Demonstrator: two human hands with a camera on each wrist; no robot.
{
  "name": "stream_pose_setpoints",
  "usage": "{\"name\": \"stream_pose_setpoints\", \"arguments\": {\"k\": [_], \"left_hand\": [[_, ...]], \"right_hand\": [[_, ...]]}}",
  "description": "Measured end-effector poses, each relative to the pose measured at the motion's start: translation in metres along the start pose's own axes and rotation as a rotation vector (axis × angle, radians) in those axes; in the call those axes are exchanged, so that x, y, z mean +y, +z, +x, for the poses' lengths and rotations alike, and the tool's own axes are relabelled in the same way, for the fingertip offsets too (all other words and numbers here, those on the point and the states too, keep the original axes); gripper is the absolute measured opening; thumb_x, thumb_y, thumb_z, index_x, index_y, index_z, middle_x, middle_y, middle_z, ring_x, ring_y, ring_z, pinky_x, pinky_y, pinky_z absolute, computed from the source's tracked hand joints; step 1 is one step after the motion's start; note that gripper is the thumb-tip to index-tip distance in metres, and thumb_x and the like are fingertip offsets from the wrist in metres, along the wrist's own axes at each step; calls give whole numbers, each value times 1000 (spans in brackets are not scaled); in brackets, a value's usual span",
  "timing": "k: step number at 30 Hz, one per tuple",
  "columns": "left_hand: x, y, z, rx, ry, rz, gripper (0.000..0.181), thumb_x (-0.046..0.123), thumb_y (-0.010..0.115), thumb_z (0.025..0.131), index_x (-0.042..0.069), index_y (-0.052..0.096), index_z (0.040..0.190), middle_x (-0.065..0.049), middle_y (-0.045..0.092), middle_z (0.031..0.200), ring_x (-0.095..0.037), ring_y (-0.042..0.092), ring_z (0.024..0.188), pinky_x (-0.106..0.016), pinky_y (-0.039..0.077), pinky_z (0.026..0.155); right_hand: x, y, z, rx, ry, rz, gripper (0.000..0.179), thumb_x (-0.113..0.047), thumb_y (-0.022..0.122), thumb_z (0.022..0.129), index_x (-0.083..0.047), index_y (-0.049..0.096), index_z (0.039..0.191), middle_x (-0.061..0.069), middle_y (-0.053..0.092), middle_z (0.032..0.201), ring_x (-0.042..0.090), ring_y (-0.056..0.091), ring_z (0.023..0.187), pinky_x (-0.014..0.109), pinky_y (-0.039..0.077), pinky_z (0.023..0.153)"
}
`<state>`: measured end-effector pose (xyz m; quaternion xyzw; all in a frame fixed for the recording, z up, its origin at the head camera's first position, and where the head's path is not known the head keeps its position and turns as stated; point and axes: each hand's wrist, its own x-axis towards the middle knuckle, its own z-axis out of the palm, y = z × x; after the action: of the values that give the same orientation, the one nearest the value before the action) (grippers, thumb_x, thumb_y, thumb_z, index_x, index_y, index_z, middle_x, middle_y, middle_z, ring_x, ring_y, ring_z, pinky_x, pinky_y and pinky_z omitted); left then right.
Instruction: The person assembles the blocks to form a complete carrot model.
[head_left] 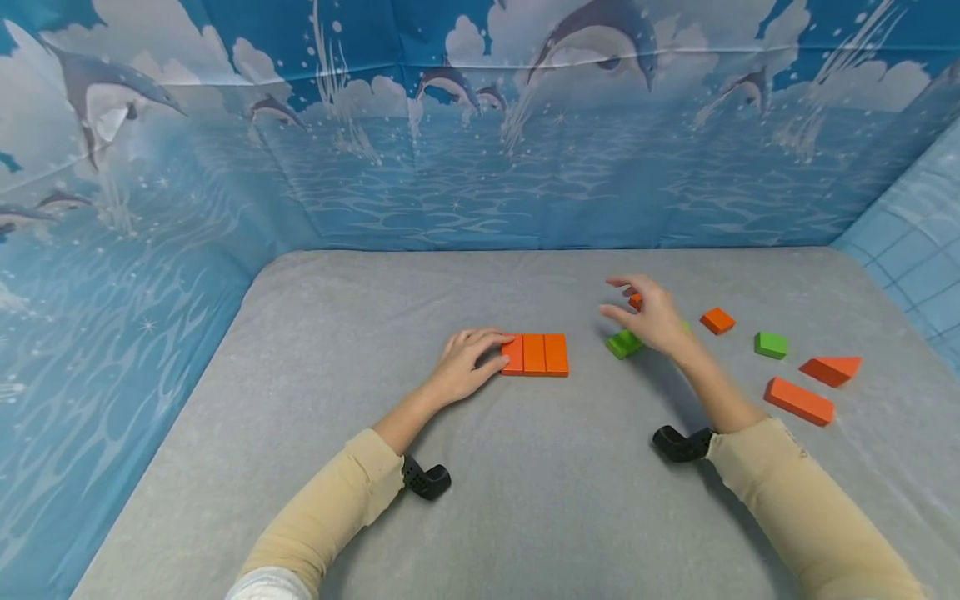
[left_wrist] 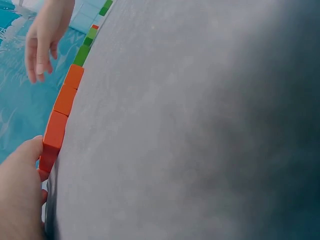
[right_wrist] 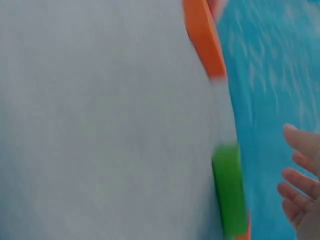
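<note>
Three orange blocks (head_left: 534, 355) lie side by side in a row on the grey cloth. My left hand (head_left: 468, 362) holds the leftmost, redder orange block (head_left: 513, 357) at its left end, thumb and fingers about it. That block also shows in the left wrist view, with the thumb (left_wrist: 31, 149) against it. Over to the right, my right hand (head_left: 651, 317) is raised above a green block (head_left: 622, 343), its fingers apart and nothing between them. A small orange block (head_left: 635, 302) is partly hidden behind that hand. In the right wrist view the green block (right_wrist: 230, 192) is blurred.
Farther right lie an orange block (head_left: 717, 321), a green block (head_left: 771, 345), an orange triangular block (head_left: 831, 370) and a long orange block (head_left: 799, 402). A blue dolphin-print curtain (head_left: 480, 183) rises behind the grey cloth surface (head_left: 540, 500).
</note>
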<state>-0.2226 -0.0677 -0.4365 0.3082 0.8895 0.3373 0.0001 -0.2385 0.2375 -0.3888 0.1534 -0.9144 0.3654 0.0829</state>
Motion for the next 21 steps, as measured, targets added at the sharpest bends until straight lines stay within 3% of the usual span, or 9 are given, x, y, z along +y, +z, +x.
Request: {"name": "stream_pose_setpoints", "arguments": {"k": [3, 9, 21], "left_hand": [[0, 0, 1, 1, 5, 7, 36, 30, 52, 94, 18, 54, 128, -2, 48, 133, -22, 36, 123, -46, 17, 106], [-3, 2, 2, -3, 7, 18, 36, 32, 51, 94, 20, 53, 128, 0, 48, 133, -21, 35, 125, -45, 16, 106], [-4, 3, 1, -2, 0, 28, 36, 33, 50, 94, 21, 53, 128, 2, 48, 133, -20, 35, 124, -44, 16, 106]], "right_hand": [[18, -13, 1, 55, 77, -24, 47, -15, 64, 86, 6, 48, 125, 27, 46, 122, 41, 44, 106, 54, 36, 87], [41, -21, -4, 33, 217, -45, 54, -22, 62, 88, 7, 44, 129, 30, 41, 124, 44, 40, 111, 57, 35, 87], [54, -10, -8, 91, 222, -86, 45, -17, 63, 87, 12, 51, 120, 32, 49, 111, 43, 46, 101, 54, 37, 85]]}}
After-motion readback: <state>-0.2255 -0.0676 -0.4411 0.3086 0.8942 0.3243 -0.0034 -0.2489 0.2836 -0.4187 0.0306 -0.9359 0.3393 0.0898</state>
